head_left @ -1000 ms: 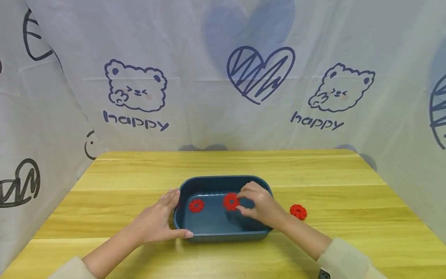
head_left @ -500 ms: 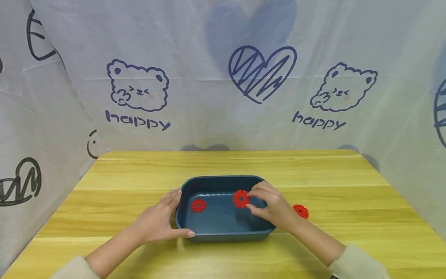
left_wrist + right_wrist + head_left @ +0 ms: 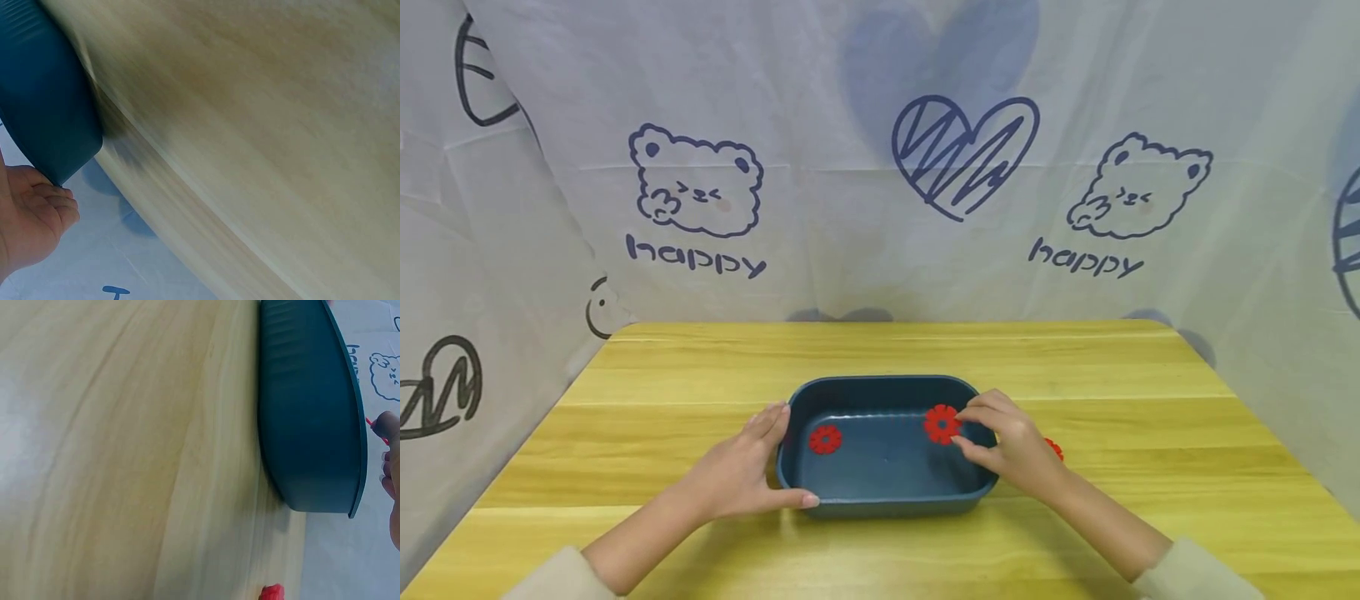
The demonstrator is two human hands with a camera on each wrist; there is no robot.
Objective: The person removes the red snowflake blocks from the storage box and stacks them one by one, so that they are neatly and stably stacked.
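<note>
A dark blue-green plastic tub [image 3: 887,503] stands on the wooden table. My left hand [image 3: 741,473] holds its left end, thumb along the front rim and fingers at the left side; in the left wrist view that hand [image 3: 34,215] has its fingertips bent at the rim. Inside, toward the left, lies a red notched plastic disc [image 3: 825,439] with a hole in its centre. Over the tub's right part, my right hand [image 3: 1017,443] pinches a second red disc [image 3: 941,424] between thumb and fingers. A third red disc [image 3: 1055,448] is mostly hidden behind the right hand.
The yellow wood-grain table [image 3: 700,358] extends around the tub. Behind it hangs a pale cloth [image 3: 820,208] printed with bears and hearts. In the right wrist view, a red disc [image 3: 272,592] lies on the table just outside the tub's end.
My right hand has moved rightward over the tub with the pinched red disc, covering more of the disc outside. The left hand stays at the tub's left end.
</note>
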